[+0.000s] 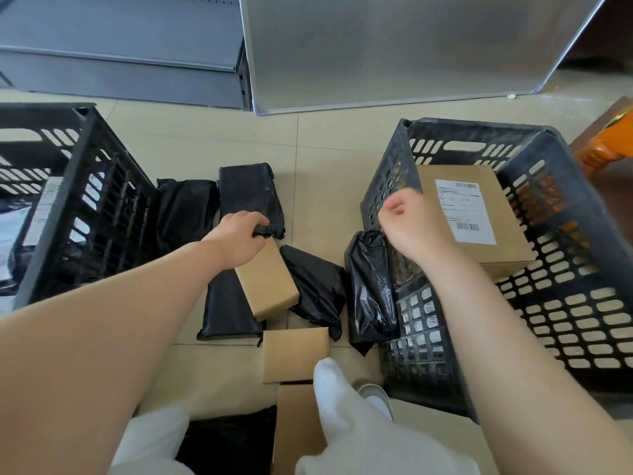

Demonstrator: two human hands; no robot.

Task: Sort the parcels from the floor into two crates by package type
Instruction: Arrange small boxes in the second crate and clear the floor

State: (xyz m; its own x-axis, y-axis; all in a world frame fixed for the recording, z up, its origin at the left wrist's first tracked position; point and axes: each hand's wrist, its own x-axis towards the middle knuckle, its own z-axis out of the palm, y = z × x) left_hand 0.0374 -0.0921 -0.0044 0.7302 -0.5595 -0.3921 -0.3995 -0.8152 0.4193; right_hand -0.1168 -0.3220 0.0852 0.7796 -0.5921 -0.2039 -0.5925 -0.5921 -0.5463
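The left hand (239, 240) reaches down among the parcels on the tiled floor (318, 149), its fingers curled over the crinkled near end of a black plastic bag parcel (248, 190) and pinching it, while the heel of the hand lies just above a small brown cardboard box (269, 284). The right hand (409, 222) hangs above the near left corner of the right crate (582, 269), fingers loosely curled and holding nothing. In that crate lies a larger flat cardboard box (479, 214) with a white printed label on top. The left crate (89, 214), of black slotted plastic like the other, holds something partly hidden behind its wall. On the floor between the crates lie more glossy, wrinkled black bags: one against the left crate (185, 210), one flat under the small box (227, 313), one crumpled in the middle (318, 286), one leaning on the right crate (371, 289). A second square cardboard box (294, 354) sits nearer, just beside a white-clad knee (346, 406).
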